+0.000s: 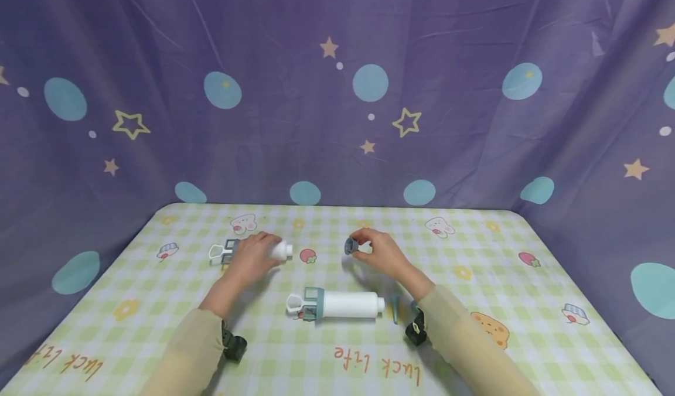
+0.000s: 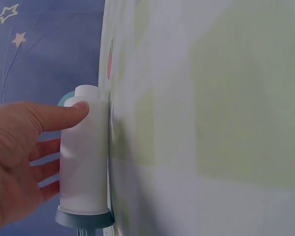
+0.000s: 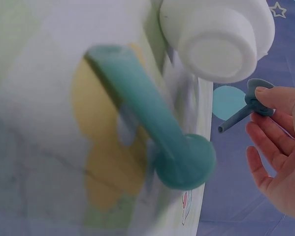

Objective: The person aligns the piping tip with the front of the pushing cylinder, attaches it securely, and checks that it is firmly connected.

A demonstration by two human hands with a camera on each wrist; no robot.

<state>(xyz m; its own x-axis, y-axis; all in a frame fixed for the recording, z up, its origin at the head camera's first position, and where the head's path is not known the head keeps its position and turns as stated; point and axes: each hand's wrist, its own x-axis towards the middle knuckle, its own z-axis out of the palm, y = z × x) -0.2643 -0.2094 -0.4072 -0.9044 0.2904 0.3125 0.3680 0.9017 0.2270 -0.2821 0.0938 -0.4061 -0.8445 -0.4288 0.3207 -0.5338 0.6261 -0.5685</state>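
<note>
My left hand (image 1: 255, 256) grips a white syringe-like tube (image 2: 84, 162) lying on the table at the back left. Its thumb lies along the tube near the narrow end, its fingers on the far side. That tube has a grey-blue collar and a white loop handle (image 1: 215, 254). Between thumb and fingertips, my right hand (image 1: 382, 252) pinches a grey-blue nozzle (image 3: 255, 101) by its flared base, the thin spout sticking out. A second white syringe-like tube (image 1: 350, 304), with a teal collar, lies nearer the front. Beside its narrow end rests a teal nozzle (image 3: 142, 96) with a round base.
A checked, printed cloth (image 1: 316, 349) covers the table. Behind it hangs a purple curtain (image 1: 295, 115) with stars and dots. Each wrist wears a small black camera, the left wrist camera (image 1: 234, 346) and the right wrist camera (image 1: 416, 330).
</note>
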